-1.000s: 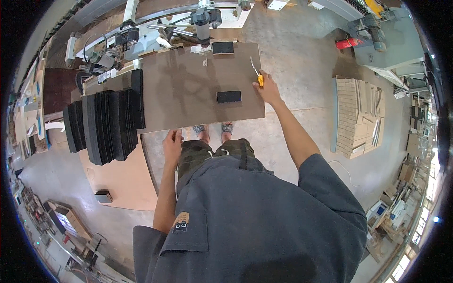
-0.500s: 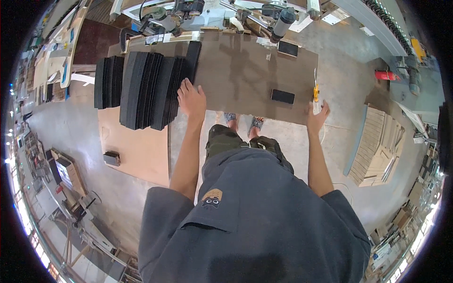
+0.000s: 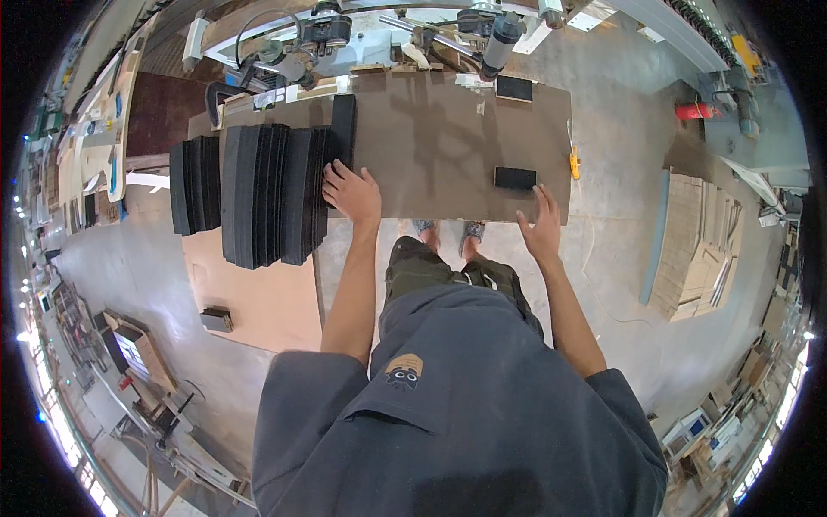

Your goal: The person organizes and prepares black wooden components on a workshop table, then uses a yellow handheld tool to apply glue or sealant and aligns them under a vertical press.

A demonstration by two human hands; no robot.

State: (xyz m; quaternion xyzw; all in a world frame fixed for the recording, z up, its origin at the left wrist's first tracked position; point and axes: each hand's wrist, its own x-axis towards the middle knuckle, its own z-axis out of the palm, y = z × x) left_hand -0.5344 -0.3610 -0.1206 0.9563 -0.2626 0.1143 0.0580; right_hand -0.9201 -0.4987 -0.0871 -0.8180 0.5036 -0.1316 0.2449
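Your left hand (image 3: 353,196), loosely spread, is at the black strip (image 3: 343,127), left on the worktop (image 3: 413,177): probably light, stiff; hold its long edges. Your right hand (image 3: 542,227) spreads beside the block (image 3: 515,178).

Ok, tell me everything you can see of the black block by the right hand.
The black block is a small rectangle with a dark top and thin paler edge; material unclear. It lies flat on the brown board, long side running left to right. The right hand is at its near right corner; contact is unclear.
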